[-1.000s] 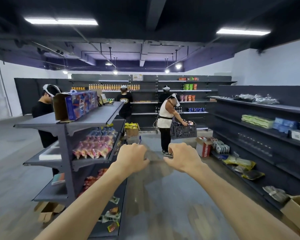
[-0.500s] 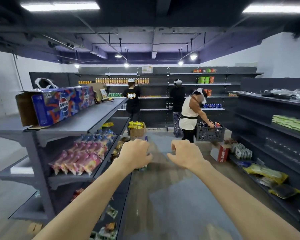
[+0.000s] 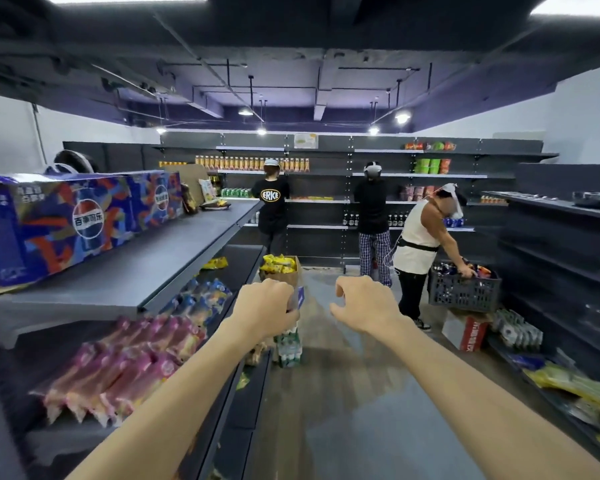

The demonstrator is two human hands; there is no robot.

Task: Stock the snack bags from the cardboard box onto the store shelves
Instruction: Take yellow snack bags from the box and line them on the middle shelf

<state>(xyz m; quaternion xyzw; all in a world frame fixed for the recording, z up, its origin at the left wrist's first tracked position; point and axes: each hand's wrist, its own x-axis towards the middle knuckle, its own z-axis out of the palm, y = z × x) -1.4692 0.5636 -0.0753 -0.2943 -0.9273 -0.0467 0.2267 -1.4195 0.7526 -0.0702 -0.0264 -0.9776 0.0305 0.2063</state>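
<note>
An open cardboard box (image 3: 286,279) stuffed with yellow snack bags (image 3: 279,264) stands on the aisle floor, beyond my hands. My left hand (image 3: 265,311) is stretched forward with its fingers curled under and holds nothing. Beside it, my right hand (image 3: 364,306) reaches out with loosely bent fingers, also empty. The grey shelf unit (image 3: 146,271) on my left carries pink snack bags (image 3: 125,368) and blue ones (image 3: 201,296) on its middle level.
A blue cola carton (image 3: 66,223) lies on the left unit's top. A wrapped pack of bottles (image 3: 288,348) sits on the floor just past my left hand. A person (image 3: 418,244) bends over a dark crate (image 3: 465,289); two others face the back shelves. Right shelves (image 3: 575,382) hold yellow bags.
The view has advanced down the aisle: the left shelf unit and the snack box are closer. Both arms stay stretched forward and empty.
</note>
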